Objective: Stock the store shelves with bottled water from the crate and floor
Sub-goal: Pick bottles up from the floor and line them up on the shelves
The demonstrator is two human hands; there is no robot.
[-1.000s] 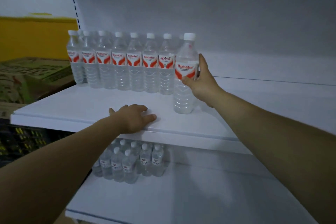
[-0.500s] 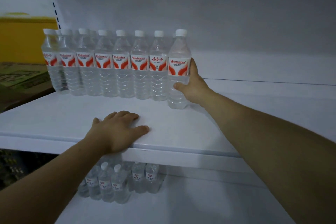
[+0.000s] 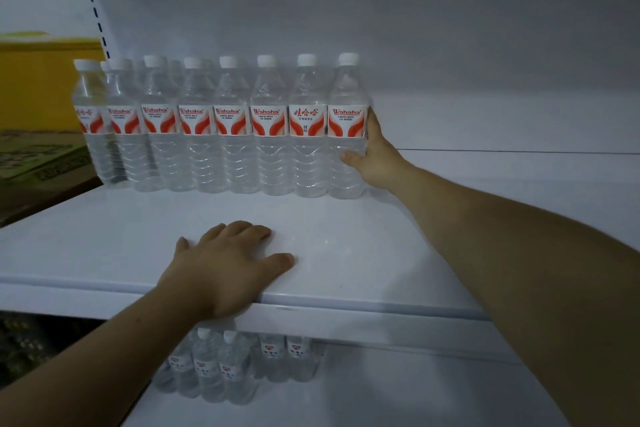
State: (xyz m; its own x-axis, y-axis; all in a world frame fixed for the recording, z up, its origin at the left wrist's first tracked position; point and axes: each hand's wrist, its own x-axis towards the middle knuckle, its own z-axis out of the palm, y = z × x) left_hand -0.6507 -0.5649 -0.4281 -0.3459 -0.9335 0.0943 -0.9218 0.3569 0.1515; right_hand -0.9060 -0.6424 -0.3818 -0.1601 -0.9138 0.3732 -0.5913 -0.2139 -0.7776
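A row of several clear water bottles with red-and-white labels point(image 3: 230, 121) stands along the back of the white middle shelf point(image 3: 346, 253). The rightmost bottle point(image 3: 347, 121) stands upright at the row's right end, touching its neighbour. My right hand point(image 3: 375, 156) grips this bottle from its right side, thumb across the lower front. My left hand point(image 3: 225, 267) rests flat, fingers spread, on the shelf's front edge and holds nothing.
A lower shelf point(image 3: 381, 399) holds several smaller water bottles point(image 3: 221, 367) at its left. Cardboard boxes point(image 3: 38, 163) lie to the left of the shelf unit, before a yellow wall. To the right of the bottle row the middle shelf is bare.
My right hand has slid the bottle back and left from the shelf's middle into line at the row's right end. My left hand stays on the shelf edge.
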